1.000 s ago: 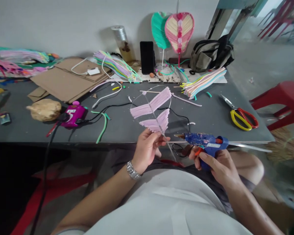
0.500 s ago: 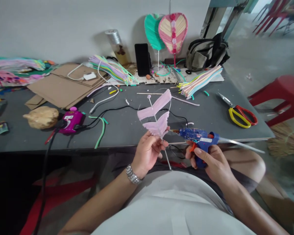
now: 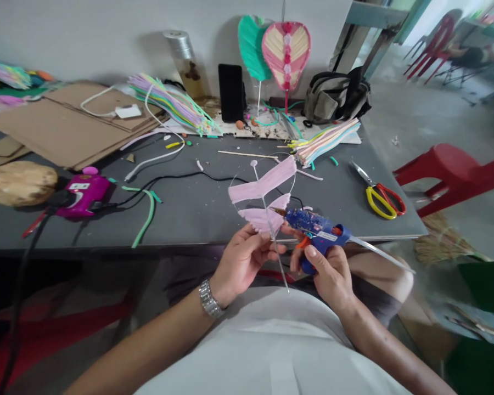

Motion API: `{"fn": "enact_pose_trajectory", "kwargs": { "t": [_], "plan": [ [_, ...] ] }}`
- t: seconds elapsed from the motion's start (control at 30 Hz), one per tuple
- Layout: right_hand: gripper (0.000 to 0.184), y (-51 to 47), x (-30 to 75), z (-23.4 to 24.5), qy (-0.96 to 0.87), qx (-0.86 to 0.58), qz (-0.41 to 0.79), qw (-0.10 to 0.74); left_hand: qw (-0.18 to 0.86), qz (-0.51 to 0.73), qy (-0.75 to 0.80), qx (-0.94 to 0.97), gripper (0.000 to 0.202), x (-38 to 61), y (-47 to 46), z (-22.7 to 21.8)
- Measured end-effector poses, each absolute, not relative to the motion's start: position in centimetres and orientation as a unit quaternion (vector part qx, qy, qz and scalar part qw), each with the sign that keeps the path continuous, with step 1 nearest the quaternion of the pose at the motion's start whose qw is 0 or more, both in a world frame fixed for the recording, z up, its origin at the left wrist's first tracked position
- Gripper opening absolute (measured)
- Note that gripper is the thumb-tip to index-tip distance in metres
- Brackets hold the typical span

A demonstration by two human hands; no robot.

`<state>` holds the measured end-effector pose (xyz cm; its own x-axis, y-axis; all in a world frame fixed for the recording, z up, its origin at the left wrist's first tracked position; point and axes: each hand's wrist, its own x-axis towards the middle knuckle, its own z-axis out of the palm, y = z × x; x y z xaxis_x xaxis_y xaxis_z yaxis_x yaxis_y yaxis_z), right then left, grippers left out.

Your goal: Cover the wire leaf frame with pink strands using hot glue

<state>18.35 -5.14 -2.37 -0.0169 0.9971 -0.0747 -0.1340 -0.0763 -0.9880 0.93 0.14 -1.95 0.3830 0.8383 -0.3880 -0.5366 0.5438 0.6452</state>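
Note:
Just past the table's front edge, my left hand [image 3: 242, 258] pinches a wire-framed leaf shape [image 3: 263, 184] near its lower end. Pale pink strips cross its thin frame, and its stem slants down toward my white shirt. My right hand [image 3: 329, 271] is wrapped round the handle of a blue hot glue gun [image 3: 313, 225], with fingers at its orange trigger. The gun's metal tip lies at the lower pink strips, close to the central stem; I cannot tell whether it touches. A clear glue stick [image 3: 382, 255] juts out of the gun's back.
Yellow-and-red-handled scissors [image 3: 381, 195] lie at the right. Bundles of pipe cleaners [image 3: 327, 140], a phone [image 3: 231, 93], a bag [image 3: 337, 99] and two finished leaf fans [image 3: 287, 55] line the back. Cardboard [image 3: 74, 131] and a magenta power adapter [image 3: 84, 195] are on the left. A red stool [image 3: 448, 167] stands beyond.
The glue gun has moved left, bringing its tip from beside the leaf shape onto its lower strips. My left hand keeps its hold. The view has shifted slightly.

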Motion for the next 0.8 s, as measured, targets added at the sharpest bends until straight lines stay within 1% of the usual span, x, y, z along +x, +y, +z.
{"fn": "enact_pose_trajectory", "kwargs": {
  "t": [0.13,0.4,0.5,0.57,0.67,0.73,0.8],
  "plan": [
    [0.044,-5.3,18.6,-2.9,-0.444,-0.487,0.555,0.508,0.816,0.426,0.336,0.201,0.031,1.0,0.3,-2.1],
    [0.050,-5.3,18.8,-3.4,-0.454,-0.500,0.553,0.488,0.817,0.435,0.321,0.201,0.034,1.0,0.3,-2.4],
    [0.043,-5.5,19.1,-2.8,-0.456,-0.500,0.547,0.493,0.819,0.434,0.316,0.201,0.033,0.8,0.4,-2.4],
    [0.036,-5.8,19.6,-2.1,-0.466,-0.506,0.527,0.498,0.820,0.437,0.308,0.207,0.031,0.6,0.5,-2.3],
    [0.027,-6.6,20.6,-1.0,-0.516,-0.531,0.458,0.492,0.817,0.439,0.303,0.220,0.031,0.0,0.6,-2.5],
    [0.025,-7.3,21.3,-0.4,-0.546,-0.559,0.407,0.472,0.813,0.436,0.306,0.235,0.034,-0.5,0.6,-2.8],
    [0.026,-7.8,21.9,0.0,-0.568,-0.576,0.386,0.442,0.808,0.429,0.310,0.258,0.037,-1.1,0.8,-3.1]
  ]
}}
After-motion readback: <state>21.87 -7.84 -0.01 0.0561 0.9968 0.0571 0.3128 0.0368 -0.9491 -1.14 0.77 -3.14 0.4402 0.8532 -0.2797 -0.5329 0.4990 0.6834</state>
